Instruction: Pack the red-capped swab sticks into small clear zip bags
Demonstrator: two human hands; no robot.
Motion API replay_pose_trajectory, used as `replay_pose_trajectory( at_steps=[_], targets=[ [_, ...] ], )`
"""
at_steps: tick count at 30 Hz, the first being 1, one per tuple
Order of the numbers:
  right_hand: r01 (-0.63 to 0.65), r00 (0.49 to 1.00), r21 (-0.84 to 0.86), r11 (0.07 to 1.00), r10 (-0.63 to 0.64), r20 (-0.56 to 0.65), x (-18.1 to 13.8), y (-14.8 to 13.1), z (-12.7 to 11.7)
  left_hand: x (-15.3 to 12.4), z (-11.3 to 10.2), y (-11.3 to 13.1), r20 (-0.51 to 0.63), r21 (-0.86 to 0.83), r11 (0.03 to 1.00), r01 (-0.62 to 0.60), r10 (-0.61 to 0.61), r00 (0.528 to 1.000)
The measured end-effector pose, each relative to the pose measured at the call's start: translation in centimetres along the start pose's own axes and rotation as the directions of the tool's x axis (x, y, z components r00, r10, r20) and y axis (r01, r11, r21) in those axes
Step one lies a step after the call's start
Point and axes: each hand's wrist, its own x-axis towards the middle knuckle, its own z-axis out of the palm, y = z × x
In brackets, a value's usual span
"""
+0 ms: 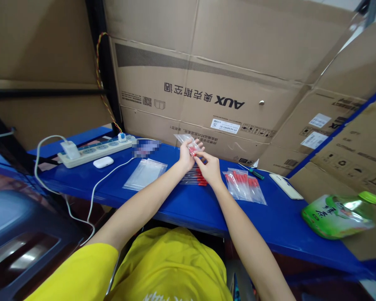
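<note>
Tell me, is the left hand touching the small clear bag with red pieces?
Touching. The head view shows the left hand pinching the small clear bag above the blue shelf, with its fingers closed directly on the plastic.

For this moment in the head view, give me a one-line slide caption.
Left hand holds a clear bag while the right hand feeds red-tipped pieces in, above loose ones on the blue bench.

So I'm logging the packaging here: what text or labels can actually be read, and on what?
"AUX", upside down, followed by Chinese characters: big cardboard box behind the blue shelf.
White stickers on that box and on the right-hand box: too small to read.
Green bottle: Chinese label, blurred.
Patch by the power strip: blurred out.
</note>
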Motion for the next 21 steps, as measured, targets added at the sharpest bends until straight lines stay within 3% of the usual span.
replay_pose_trajectory(
  at_steps=[10, 13, 17, 21],
  targets=[
    [-0.133, 0.981, 0.038, 0.990, 0.137, -0.136, 0.1, 1.1, -0.1, -0.6, -0.1, -1.1, 0.055, 0.088, 0.993, 0.082, -0.087, 0.995],
    [-0.114, 0.989, 0.035, 0.993, 0.117, -0.090, 0.2, 0.8, -0.3, -0.4, -0.1, -0.8, 0.064, 0.069, 0.995, 0.073, -0.077, 0.995],
    [0.003, 1.000, 0.029, 1.000, -0.002, -0.003, 0.7, 0.6, -1.6, 0.0, -0.1, -0.1, 0.071, 0.012, 0.998, 0.068, -0.068, 0.995],
    [0.002, 0.999, -0.175, 0.985, 0.005, 0.041, 1.1, 1.9, -3.8, 0.7, -0.2, 1.1, 0.033, -0.044, 0.998, 0.034, -0.032, 0.999]
  ],
)
